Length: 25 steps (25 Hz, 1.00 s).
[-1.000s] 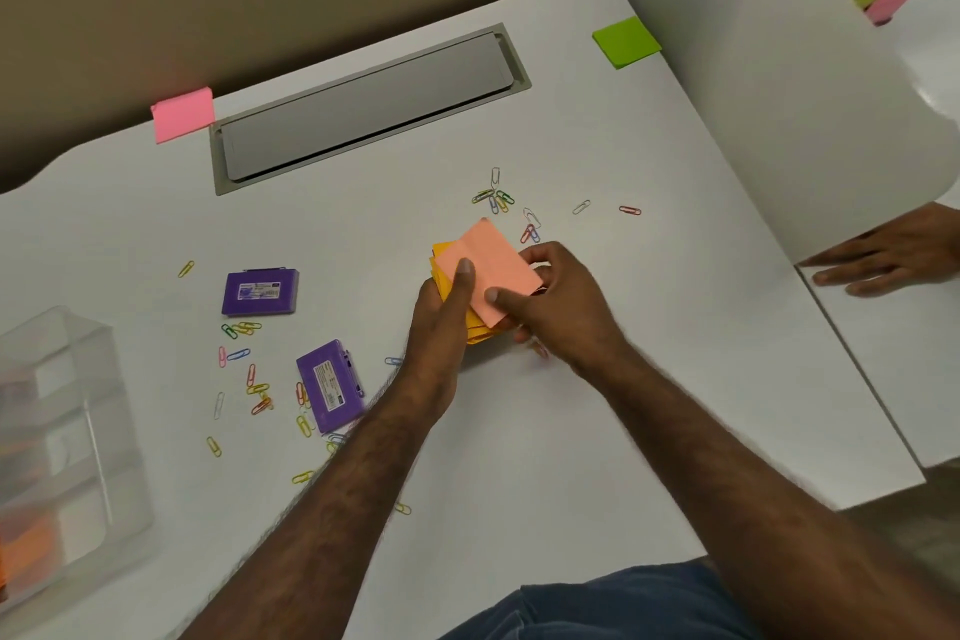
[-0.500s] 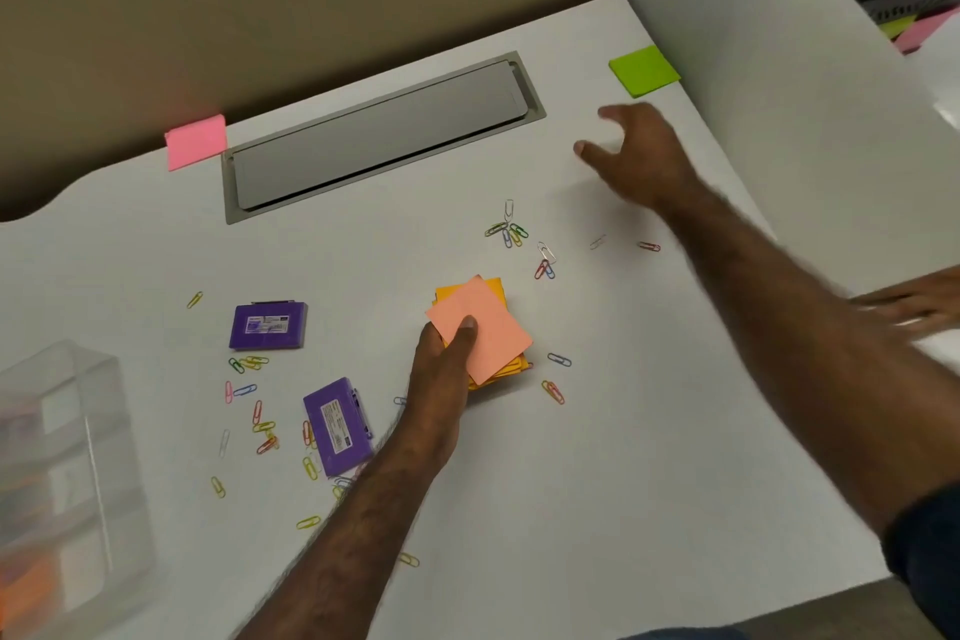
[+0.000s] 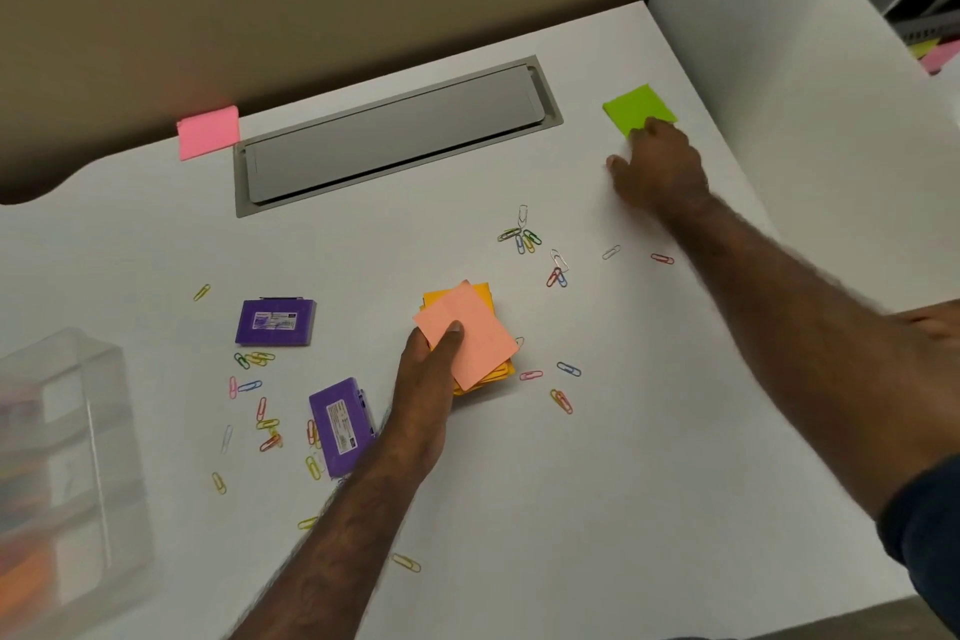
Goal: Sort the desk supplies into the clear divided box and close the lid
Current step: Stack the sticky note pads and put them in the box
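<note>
Early in the sort, I judge. Left hand (image 3: 434, 369) grips the orange note stack (image 3: 470, 335) mid-desk; right hand (image 3: 655, 166), fingers spread loosely, touches the green pad (image 3: 636, 107). Paper clips (image 3: 522, 237), both purple cases (image 3: 275, 321) and the pink pad (image 3: 208, 131) lie loose. Clear box (image 3: 62, 457) far left, contents blurred.
</note>
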{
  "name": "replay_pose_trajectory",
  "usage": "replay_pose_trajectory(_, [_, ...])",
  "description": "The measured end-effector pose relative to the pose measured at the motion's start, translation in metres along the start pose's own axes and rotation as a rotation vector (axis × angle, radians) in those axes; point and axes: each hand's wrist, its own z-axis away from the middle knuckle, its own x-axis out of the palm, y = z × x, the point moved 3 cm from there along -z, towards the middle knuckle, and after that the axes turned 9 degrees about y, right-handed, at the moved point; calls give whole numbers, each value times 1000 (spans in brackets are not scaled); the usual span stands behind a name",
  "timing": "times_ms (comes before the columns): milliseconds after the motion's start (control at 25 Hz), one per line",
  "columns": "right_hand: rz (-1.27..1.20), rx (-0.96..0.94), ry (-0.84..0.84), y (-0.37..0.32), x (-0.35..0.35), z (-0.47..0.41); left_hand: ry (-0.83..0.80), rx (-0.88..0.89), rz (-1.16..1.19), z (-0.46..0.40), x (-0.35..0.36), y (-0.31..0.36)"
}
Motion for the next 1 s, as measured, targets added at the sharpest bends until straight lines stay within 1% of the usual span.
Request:
replay_pose_trajectory(240, [57, -117, 48, -32, -5, 114, 56, -8, 17, 3, -17, -1])
replay_pose_trajectory(360, [56, -154, 42, -46, -4, 148, 64, -2, 44, 9, -29, -4])
replay_pose_trajectory(560, [-87, -55, 2, -52, -10, 147, 71, 7, 107, 23, -50, -11])
replay_pose_trajectory(640, [-76, -41, -36, -54, -11, 144, 85, 16, 119, 28, -59, -14])
replay_pose_trajectory(760, [-13, -24, -49, -60, -8, 145, 75, 18, 163, 35, -75, -19])
replay_pose_trajectory(920, [-13, 123, -137, -70, -12, 156, 53, 10, 168, 44, -97, -23])
replay_pose_trajectory(1000, [-28, 140, -134, -79, -17, 165, 47, 23, 154, 47, -110, -25])
